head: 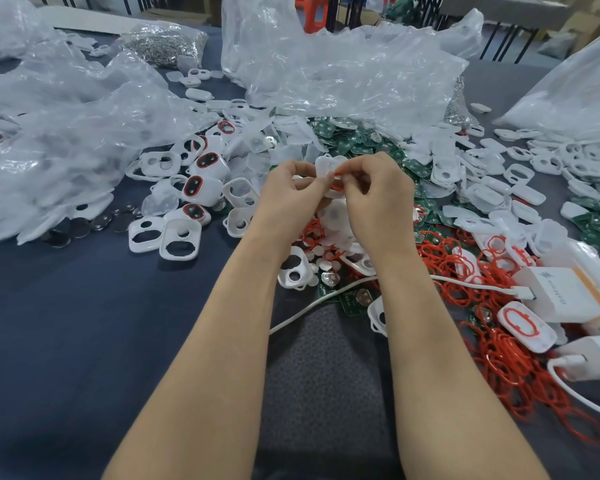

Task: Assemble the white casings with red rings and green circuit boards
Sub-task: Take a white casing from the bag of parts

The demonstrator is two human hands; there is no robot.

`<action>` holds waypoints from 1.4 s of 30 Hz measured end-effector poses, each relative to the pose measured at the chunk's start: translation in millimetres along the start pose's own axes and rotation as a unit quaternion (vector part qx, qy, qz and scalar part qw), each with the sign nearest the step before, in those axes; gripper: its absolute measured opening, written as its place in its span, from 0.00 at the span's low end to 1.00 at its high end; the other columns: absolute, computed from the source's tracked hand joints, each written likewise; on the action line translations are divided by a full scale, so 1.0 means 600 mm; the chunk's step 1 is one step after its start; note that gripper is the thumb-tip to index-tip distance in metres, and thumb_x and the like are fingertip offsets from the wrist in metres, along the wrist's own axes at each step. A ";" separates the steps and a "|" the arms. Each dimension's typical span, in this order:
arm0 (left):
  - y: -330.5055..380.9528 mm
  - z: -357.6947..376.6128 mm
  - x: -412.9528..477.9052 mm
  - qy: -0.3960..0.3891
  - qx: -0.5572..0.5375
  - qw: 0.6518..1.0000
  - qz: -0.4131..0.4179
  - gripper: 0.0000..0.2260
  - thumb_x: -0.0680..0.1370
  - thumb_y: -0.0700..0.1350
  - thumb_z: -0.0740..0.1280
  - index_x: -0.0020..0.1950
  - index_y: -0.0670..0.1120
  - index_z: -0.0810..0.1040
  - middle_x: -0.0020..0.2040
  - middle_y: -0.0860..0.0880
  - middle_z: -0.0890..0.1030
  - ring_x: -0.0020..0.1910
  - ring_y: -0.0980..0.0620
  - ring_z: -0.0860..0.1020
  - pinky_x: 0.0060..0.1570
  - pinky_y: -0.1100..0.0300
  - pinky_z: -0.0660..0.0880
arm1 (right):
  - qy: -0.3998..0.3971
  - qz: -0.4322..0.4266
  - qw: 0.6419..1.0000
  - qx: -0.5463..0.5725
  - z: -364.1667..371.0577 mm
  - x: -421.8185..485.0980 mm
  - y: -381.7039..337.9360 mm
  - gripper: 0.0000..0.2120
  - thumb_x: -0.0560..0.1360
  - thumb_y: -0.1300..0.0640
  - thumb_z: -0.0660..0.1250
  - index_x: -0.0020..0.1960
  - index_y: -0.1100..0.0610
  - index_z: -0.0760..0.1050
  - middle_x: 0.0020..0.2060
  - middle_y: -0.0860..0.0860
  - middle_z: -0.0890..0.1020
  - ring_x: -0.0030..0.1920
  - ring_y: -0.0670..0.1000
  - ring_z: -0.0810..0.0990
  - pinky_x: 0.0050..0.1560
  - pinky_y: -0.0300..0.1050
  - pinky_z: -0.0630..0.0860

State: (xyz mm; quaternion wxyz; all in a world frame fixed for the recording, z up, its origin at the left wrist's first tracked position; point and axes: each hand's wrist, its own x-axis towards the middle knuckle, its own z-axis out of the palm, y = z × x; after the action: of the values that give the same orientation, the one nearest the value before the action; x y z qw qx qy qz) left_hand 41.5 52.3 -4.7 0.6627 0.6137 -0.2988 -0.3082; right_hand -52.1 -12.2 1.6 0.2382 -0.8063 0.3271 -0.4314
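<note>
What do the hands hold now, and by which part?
The left hand pinches a white casing at its left side; the right hand pinches a red ring against the casing's right edge.

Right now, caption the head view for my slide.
Left hand and right hand hold a red ring against a white casing near green circuit boards.

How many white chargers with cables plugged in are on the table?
2: one charger right of the red rings, a second charger nearer, at the frame's edge. Others may be hidden.
</note>
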 end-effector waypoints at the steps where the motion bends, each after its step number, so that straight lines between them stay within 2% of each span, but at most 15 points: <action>1: 0.000 0.000 0.000 -0.003 0.002 1.000 0.001 0.04 0.78 0.43 0.69 0.49 0.46 0.74 0.39 0.49 0.85 0.42 0.51 0.82 0.47 0.59 0.80 | 0.003 0.000 1.000 -0.004 0.001 0.000 -0.001 0.08 0.75 0.68 0.64 0.48 0.61 0.81 0.44 0.54 0.79 0.43 0.48 0.77 0.47 0.36 0.73; 5: -0.002 0.000 0.000 0.001 0.001 1.000 0.002 0.06 0.77 0.42 0.70 0.51 0.45 0.74 0.40 0.48 0.85 0.41 0.53 0.83 0.50 0.56 0.80 | 0.010 0.002 1.000 -0.016 0.006 -0.001 -0.005 0.08 0.76 0.67 0.63 0.48 0.63 0.81 0.46 0.56 0.79 0.44 0.50 0.76 0.47 0.38 0.73; 10: -0.001 -0.001 -0.002 0.010 -0.009 1.000 0.003 0.05 0.78 0.40 0.69 0.49 0.44 0.73 0.34 0.51 0.83 0.36 0.53 0.80 0.42 0.62 0.79 | 0.000 -0.002 1.000 -0.021 0.010 -0.002 -0.008 0.09 0.76 0.68 0.63 0.48 0.62 0.81 0.45 0.55 0.78 0.45 0.51 0.77 0.47 0.42 0.74; 15: 0.004 -0.003 -0.001 -0.005 -0.059 0.997 -0.045 0.05 0.78 0.39 0.69 0.50 0.43 0.73 0.41 0.45 0.83 0.44 0.48 0.80 0.54 0.52 0.79 | -0.003 0.006 1.000 0.006 0.005 -0.003 0.000 0.05 0.76 0.64 0.66 0.50 0.61 0.80 0.45 0.53 0.80 0.44 0.48 0.78 0.48 0.40 0.76; 18: 0.002 -0.001 -0.004 -0.003 -0.030 0.999 -0.031 0.05 0.77 0.41 0.69 0.50 0.44 0.74 0.44 0.43 0.84 0.44 0.48 0.81 0.54 0.51 0.79 | -0.018 0.033 0.999 0.006 0.004 -0.001 0.006 0.03 0.75 0.63 0.67 0.48 0.60 0.80 0.43 0.54 0.82 0.44 0.51 0.80 0.50 0.46 0.77; 20: 0.000 0.001 -0.005 0.001 -0.007 1.000 -0.014 0.03 0.79 0.43 0.68 0.50 0.45 0.75 0.44 0.44 0.85 0.44 0.49 0.82 0.51 0.54 0.79 | -0.010 0.034 0.999 0.004 0.003 -0.001 0.006 0.04 0.75 0.64 0.66 0.47 0.61 0.80 0.42 0.55 0.82 0.44 0.52 0.80 0.49 0.48 0.77; 23: -0.001 0.002 -0.004 0.013 0.022 1.000 0.005 0.01 0.80 0.43 0.65 0.49 0.47 0.74 0.42 0.46 0.84 0.41 0.51 0.81 0.41 0.61 0.78 | -0.006 0.022 1.000 -0.013 0.002 -0.002 0.005 0.04 0.75 0.65 0.65 0.47 0.61 0.79 0.42 0.55 0.82 0.44 0.53 0.80 0.48 0.48 0.77; 26: -0.001 0.002 -0.003 0.019 0.031 0.999 0.009 0.01 0.80 0.42 0.65 0.49 0.47 0.74 0.42 0.47 0.84 0.35 0.55 0.79 0.32 0.68 0.72 | -0.017 0.012 1.000 -0.023 0.003 -0.002 0.004 0.04 0.77 0.65 0.64 0.48 0.62 0.77 0.44 0.56 0.81 0.46 0.54 0.79 0.49 0.48 0.75; 29: -0.001 0.001 -0.003 0.023 0.021 0.999 0.006 0.01 0.80 0.43 0.65 0.49 0.46 0.74 0.40 0.48 0.83 0.33 0.57 0.78 0.28 0.70 0.70 | -0.023 0.017 1.000 -0.011 0.001 -0.002 0.003 0.03 0.77 0.64 0.64 0.49 0.62 0.76 0.45 0.56 0.80 0.47 0.54 0.79 0.49 0.46 0.75; 31: -0.001 0.000 -0.003 0.024 0.009 1.000 0.006 0.01 0.80 0.43 0.66 0.48 0.46 0.75 0.39 0.49 0.83 0.34 0.57 0.79 0.31 0.67 0.74 | -0.026 0.032 0.999 0.015 0.000 -0.001 0.001 0.02 0.76 0.64 0.65 0.49 0.61 0.76 0.44 0.55 0.81 0.47 0.53 0.80 0.50 0.46 0.76; 33: -0.002 0.000 -0.001 0.020 -0.005 1.000 0.004 0.01 0.80 0.42 0.65 0.49 0.45 0.75 0.38 0.49 0.83 0.36 0.55 0.80 0.39 0.62 0.78 | -0.020 0.041 0.998 0.034 -0.002 -0.001 0.000 0.02 0.76 0.65 0.66 0.48 0.61 0.76 0.44 0.55 0.81 0.46 0.53 0.80 0.51 0.47 0.77; 38: -0.005 0.002 0.002 0.016 -0.013 1.000 0.007 0.03 0.81 0.41 0.64 0.47 0.47 0.75 0.38 0.50 0.83 0.40 0.52 0.80 0.49 0.54 0.80 | -0.010 0.044 0.998 0.048 -0.004 -0.002 -0.001 0.04 0.76 0.65 0.65 0.47 0.58 0.77 0.41 0.51 0.81 0.44 0.50 0.80 0.50 0.44 0.77; 42: -0.006 0.003 0.004 0.019 -0.014 1.000 0.003 0.03 0.81 0.42 0.64 0.47 0.48 0.75 0.38 0.51 0.84 0.42 0.51 0.82 0.52 0.51 0.80 | -0.018 0.052 0.997 0.059 -0.005 0.000 0.002 0.05 0.76 0.65 0.65 0.47 0.57 0.77 0.41 0.51 0.81 0.44 0.50 0.81 0.50 0.44 0.78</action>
State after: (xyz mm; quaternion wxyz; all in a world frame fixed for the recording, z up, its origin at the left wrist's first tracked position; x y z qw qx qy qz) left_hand 41.6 49.3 -8.4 0.6776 0.6093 -0.2835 -0.2987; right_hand -54.8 -13.5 2.3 0.3132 -0.7801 0.3387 -0.4226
